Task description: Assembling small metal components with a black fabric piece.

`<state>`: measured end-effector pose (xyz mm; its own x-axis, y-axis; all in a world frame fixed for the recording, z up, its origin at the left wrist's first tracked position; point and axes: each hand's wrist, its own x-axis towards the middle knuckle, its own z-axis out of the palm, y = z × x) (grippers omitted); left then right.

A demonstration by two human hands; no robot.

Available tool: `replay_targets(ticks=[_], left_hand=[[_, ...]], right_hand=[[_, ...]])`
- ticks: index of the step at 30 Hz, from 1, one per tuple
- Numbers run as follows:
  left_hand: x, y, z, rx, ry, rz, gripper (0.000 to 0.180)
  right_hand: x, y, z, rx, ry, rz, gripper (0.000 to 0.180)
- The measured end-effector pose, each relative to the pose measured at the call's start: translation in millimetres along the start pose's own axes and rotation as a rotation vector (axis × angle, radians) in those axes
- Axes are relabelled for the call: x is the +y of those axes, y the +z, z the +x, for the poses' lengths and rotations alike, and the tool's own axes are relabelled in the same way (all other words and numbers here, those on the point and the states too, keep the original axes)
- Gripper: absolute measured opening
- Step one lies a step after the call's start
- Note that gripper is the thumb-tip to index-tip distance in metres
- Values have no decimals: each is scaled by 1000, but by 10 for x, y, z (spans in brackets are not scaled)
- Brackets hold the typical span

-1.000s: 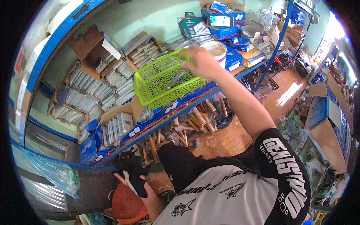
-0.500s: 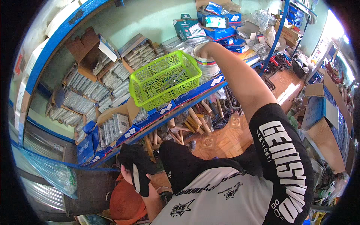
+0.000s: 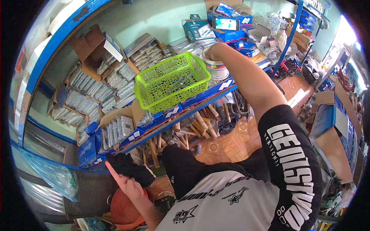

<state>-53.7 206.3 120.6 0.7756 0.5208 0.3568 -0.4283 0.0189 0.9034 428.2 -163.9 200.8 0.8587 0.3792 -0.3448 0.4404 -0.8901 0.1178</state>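
My right hand (image 3: 216, 51) reaches into a white bucket (image 3: 217, 71) on the shelf; its fingers are hidden inside. Low on the left, my left hand (image 3: 132, 188) has its index finger stretched out and the other fingers folded. A bunched black cloth (image 3: 131, 169) lies against that hand and seems held by it, though the grip is partly hidden. Just left of the bucket stands a bright green plastic basket (image 3: 152, 103), with a few thin grey metal pieces (image 3: 179, 82) inside.
Open cartons of plastic-wrapped packets (image 3: 83, 101) fill the shelf's left side. A phone (image 3: 226, 24) with a lit screen leans on boxes behind the bucket. Wooden-handled tools (image 3: 202, 125) are crowded under the shelf. An orange-red rounded object (image 3: 125, 210) sits below my left hand.
My left hand has turned and stretched out its index finger, and the black cloth has shifted and spread. My right hand stays in the bucket. The view has moved slightly.
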Motion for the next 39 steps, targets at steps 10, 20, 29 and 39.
replay_targets(ticks=[10, 20, 29, 39], left_hand=[[179, -140, 385, -202, 506, 925, 79], [-508, 457, 568, 587, 495, 312, 44], [-582, 1624, 88, -63, -424, -378, 17], [-698, 2021, -197, -575, -227, 280, 30]], right_hand=[[318, -388, -849, 528, -193, -11, 46], [-373, 584, -2191, 756, -224, 1703, 27], [-1461, 2167, -2428, 94, -459, 2435, 19], [-1525, 1884, -2850, 684, -374, 2093, 23]])
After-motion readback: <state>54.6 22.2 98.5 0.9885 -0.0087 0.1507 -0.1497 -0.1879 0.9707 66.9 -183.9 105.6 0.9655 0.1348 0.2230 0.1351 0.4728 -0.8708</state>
